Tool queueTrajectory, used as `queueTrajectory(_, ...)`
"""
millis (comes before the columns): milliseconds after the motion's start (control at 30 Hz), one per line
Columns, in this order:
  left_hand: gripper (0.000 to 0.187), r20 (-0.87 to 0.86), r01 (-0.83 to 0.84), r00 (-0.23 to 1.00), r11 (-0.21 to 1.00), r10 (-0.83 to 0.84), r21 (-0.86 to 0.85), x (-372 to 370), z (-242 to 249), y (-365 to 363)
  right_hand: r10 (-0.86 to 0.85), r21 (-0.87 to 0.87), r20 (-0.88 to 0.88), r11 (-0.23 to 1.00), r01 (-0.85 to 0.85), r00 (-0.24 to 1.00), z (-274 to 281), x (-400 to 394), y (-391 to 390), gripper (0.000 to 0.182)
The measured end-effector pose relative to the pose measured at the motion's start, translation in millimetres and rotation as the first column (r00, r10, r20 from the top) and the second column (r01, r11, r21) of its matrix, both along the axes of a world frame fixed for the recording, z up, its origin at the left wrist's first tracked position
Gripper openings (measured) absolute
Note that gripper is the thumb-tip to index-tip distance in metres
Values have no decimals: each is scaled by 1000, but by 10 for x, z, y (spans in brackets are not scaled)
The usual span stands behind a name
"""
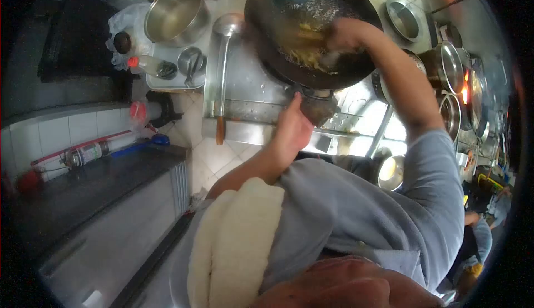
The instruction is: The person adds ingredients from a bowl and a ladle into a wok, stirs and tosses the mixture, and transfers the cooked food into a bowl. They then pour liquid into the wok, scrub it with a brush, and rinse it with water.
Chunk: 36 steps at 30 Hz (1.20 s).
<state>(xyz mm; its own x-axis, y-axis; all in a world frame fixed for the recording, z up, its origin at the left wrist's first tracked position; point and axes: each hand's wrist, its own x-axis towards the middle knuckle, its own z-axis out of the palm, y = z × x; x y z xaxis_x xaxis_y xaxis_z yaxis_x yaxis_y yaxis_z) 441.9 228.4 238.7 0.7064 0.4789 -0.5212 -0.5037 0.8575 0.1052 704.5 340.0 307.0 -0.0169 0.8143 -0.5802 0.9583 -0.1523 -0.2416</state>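
One wok lay just beyond the left hand, whose grasp could not be told, and around the blurred right hand, perhaps clutching a brownish tool. Stirring or scrubbing seemed underway; the next move likely called for a steady wok.

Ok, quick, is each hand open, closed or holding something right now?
Left hand: beside the black round metal wok; grip hidden, cannot tell.
Right hand: blurred inside the wok; open or holding, cannot tell.
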Motion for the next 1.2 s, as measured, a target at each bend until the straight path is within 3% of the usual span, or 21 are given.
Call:
queueTrajectory(33,39,-8,-24,1000,1000,24,13,19,2,-31,-96,91,-81,991,103,992,-26,-54,67,37)
queueTrajectory(100,38,-5,-56,998,997,56,46,71,-42,8,-26,78,-53,996,30,998,-226,-107,49,46)
queueTrajectory(167,37,-76,-50,996,999,49,-7,67,-174,11,-35,-43,66,998,38,997,184,-190,-254,49)
queueTrajectory(233,36,-46,-30,998,1000,30,3,59,-109,56,192,-128,-30,973,-194,981,369,11,-500,49)
queueTrajectory(267,36,-26,-7,1000,1000,8,11,42,-86,61,195,-128,-32,972,-198,980,281,82,-476,49)
queueTrajectory(367,36,-56,-56,997,998,55,-4,54,-268,58,192,-149,104,973,-176,976,-60,173,-86,48)
queueTrajectory(433,37,-54,-71,996,997,71,-2,53,-297,8,-157,-20,108,987,160,982,-109,-23,179,44)
queueTrajectory(533,39,-28,-41,999,999,41,12,6,-284,50,-16,-152,62,988,25,998,7,-70,0,40)
queueTrajectory(600,40,12,5,1000,1000,-5,23,32,-290,124,113,-180,193,980,-79,975,453,-22,-400,36)
queueTrajectory(667,42,21,-19,1000,999,18,26,3,-335,98,204,-213,307,967,-142,929,453,374,-521,34)
queueTrajectory(700,42,22,-14,1000,1000,14,25,-15,-330,96,39,-246,353,968,53,935,466,495,-427,32)
queueTrajectory(767,41,51,-34,998,999,34,3,-28,-290,102,-173,-101,435,966,239,884,491,504,-183,28)
queueTrajectory(800,41,49,-33,998,999,33,-1,-55,-225,70,-172,-105,434,965,239,884,336,511,-108,28)
queueTrajectory(867,40,67,-66,995,998,67,-12,-63,-73,94,-225,292,394,950,111,891,-192,472,51,24)
queueTrajectory(900,40,69,-66,995,998,67,-7,-84,-67,88,-220,308,337,945,113,915,-369,333,30,23)
queueTrajectory(967,40,82,-108,991,994,108,-3,-101,-101,71,-64,67,310,997,45,948,-134,3,-208,24)
queueTrajectory(1000,40,86,-104,991,995,103,0,-98,-141,78,19,107,305,993,-54,952,-29,-63,-412,26)
queueTrajectory(1033,39,72,-100,993,995,99,21,-85,-180,100,16,110,310,993,-52,951,84,-13,-477,26)
queueTrajectory(1100,39,48,-103,994,994,101,31,-110,-201,96,10,-76,347,997,17,938,194,150,-612,27)
queueTrajectory(1167,37,44,-26,999,1000,26,0,-126,-101,128,-17,99,471,994,-34,882,-236,713,-433,28)
queueTrajectory(1200,37,35,-29,999,1000,29,1,-128,-76,141,-156,176,452,981,84,878,-52,609,-241,31)
